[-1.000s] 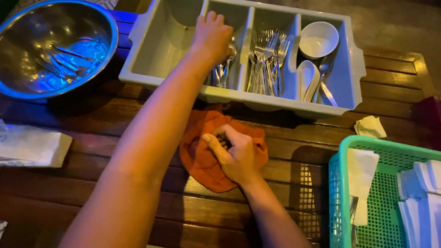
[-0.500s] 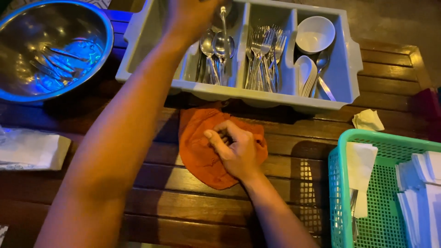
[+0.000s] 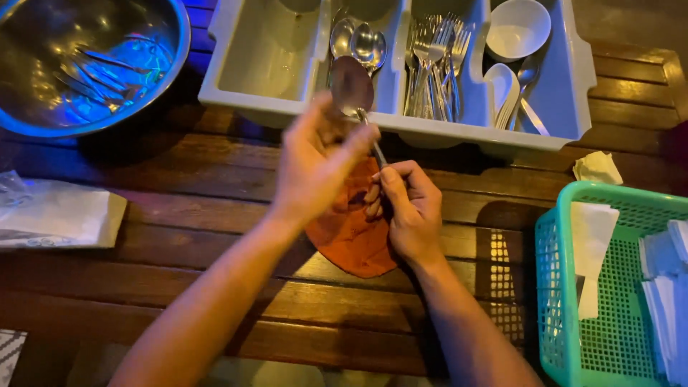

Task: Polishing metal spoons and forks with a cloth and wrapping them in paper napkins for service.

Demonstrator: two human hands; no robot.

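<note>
Left hand grips spoon; right hand clenched on orange cloth — both closed.

I log dim warm light, blue glare in the metal bowl, deep shadows, slight blur on my hands.

The left hand was reaching into the gray tray a second ago. Now it has come back over the table and holds a spoon up by the neck. The right hand has lifted a little and now pinches the spoon's handle above the orange cloth.
</note>
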